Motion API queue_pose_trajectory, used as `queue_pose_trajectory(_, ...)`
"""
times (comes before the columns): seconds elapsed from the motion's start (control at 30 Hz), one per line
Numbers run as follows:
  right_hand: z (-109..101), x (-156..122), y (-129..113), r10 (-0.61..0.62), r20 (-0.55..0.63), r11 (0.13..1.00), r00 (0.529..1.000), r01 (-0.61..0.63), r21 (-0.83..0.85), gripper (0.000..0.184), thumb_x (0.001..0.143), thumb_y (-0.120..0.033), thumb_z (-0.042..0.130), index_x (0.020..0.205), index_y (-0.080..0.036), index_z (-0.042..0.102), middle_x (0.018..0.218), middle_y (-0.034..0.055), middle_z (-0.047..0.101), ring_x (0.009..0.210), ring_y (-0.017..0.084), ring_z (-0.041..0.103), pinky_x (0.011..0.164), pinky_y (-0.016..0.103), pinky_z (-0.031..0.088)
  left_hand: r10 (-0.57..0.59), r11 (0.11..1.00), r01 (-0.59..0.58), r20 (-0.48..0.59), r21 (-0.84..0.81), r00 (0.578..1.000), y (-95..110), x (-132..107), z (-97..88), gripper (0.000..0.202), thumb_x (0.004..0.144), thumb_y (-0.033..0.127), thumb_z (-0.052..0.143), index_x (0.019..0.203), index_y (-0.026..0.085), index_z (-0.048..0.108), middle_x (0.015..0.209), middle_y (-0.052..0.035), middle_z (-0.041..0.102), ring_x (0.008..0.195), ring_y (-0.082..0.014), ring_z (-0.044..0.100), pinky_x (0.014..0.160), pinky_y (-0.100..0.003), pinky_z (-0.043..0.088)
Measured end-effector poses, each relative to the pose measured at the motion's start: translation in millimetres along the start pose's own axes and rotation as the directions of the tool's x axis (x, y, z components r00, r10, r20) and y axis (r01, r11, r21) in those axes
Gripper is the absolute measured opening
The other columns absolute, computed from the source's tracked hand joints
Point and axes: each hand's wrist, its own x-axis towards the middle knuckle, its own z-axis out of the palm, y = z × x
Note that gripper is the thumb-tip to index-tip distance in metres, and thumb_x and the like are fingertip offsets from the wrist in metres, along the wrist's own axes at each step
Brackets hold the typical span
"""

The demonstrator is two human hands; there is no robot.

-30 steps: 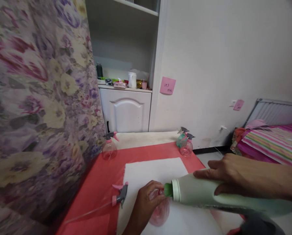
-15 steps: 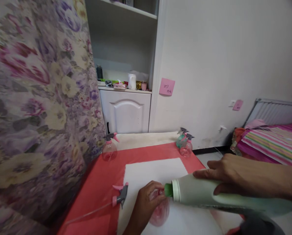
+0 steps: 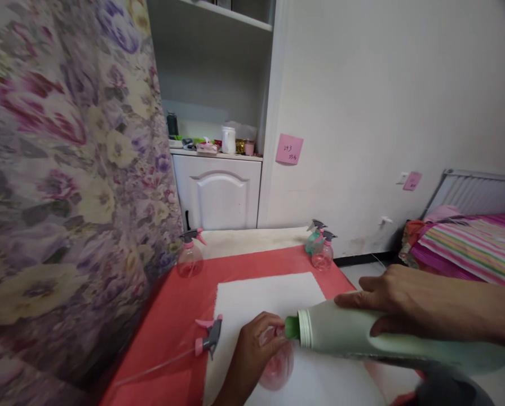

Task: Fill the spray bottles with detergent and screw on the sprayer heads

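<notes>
My right hand [image 3: 398, 304] grips a large pale green jug [image 3: 362, 338], tipped on its side with its green spout at the neck of a small pink bottle [image 3: 275, 366]. My left hand [image 3: 252, 352] is wrapped round that pink bottle, which stands on a white cloth [image 3: 269, 296]. A loose pink and grey spray head [image 3: 208, 338] with its long tube lies on the red table cover [image 3: 176, 321], just left of my left hand.
A pink spray bottle [image 3: 189, 256] stands at the table's far left, a pink one [image 3: 322, 254] and a green one [image 3: 313, 239] at the far right. A flowered curtain [image 3: 66, 186] hangs close on the left. A white cabinet [image 3: 216, 189] and a striped bed [image 3: 472, 242] lie beyond.
</notes>
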Motion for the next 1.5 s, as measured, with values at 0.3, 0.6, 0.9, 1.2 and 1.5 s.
queue_pose_trajectory(0.3,-1.0,0.2,1.0,-0.008,0.011,1.000,1.000,0.008,-0.025,0.042,0.097,-0.042,0.041,0.135,-0.027,0.050,0.089,0.0086,0.066,0.068,0.018,0.065,0.054,0.028,0.035,-0.006,1.000,0.006,-0.003,-0.013,1.000,0.3,1.1,0.8,0.011,0.073,0.018,0.069,0.084,0.019,0.072,0.085,-0.0032,0.068,0.085,-0.0200,0.064,0.079,-0.028,0.045)
queue_pose_trajectory(0.6,-5.8,0.7,-2.5,0.025,0.056,1.000,0.998,-0.024,-0.014,0.044,0.096,-0.038,0.048,0.138,-0.027,0.047,0.089,0.0082,0.068,0.068,0.018,0.067,0.053,0.026,0.035,-0.003,1.000,0.003,-0.003,0.014,1.000,-0.3,1.1,1.3,0.012,0.074,0.019,0.068,0.085,0.019,0.072,0.087,-0.0035,0.070,0.088,-0.0205,0.064,0.081,-0.028,0.046)
queue_pose_trajectory(0.9,-2.4,-0.3,1.5,-0.043,-0.032,0.997,0.999,0.040,-0.072,0.041,0.095,-0.036,0.050,0.135,-0.026,0.051,0.086,0.0069,0.068,0.063,0.015,0.066,0.049,0.027,0.030,-0.005,1.000,0.005,-0.006,0.010,1.000,2.2,1.1,1.0,0.011,0.073,0.018,0.069,0.083,0.020,0.072,0.086,-0.0028,0.069,0.086,-0.0205,0.064,0.080,-0.029,0.046)
queue_pose_trajectory(1.2,-4.8,-0.9,-2.6,-0.007,-0.005,0.999,1.000,0.007,-0.054,0.043,0.093,-0.032,0.055,0.135,-0.031,0.048,0.084,0.0045,0.069,0.062,0.016,0.067,0.048,0.025,0.031,-0.011,1.000,0.011,0.001,0.002,1.000,2.3,0.9,1.7,0.012,0.073,0.018,0.068,0.084,0.020,0.072,0.087,-0.0029,0.069,0.087,-0.0208,0.064,0.081,-0.029,0.046)
queue_pose_trajectory(1.5,-9.4,0.3,-6.1,0.002,0.002,1.000,1.000,-0.002,0.006,0.041,0.092,-0.030,0.057,0.133,-0.028,0.053,0.081,0.0046,0.069,0.060,0.014,0.066,0.048,0.023,0.034,-0.015,1.000,0.015,0.000,0.023,1.000,1.5,1.2,2.1,0.012,0.073,0.019,0.069,0.085,0.019,0.072,0.086,-0.0039,0.069,0.087,-0.0209,0.064,0.081,-0.029,0.046)
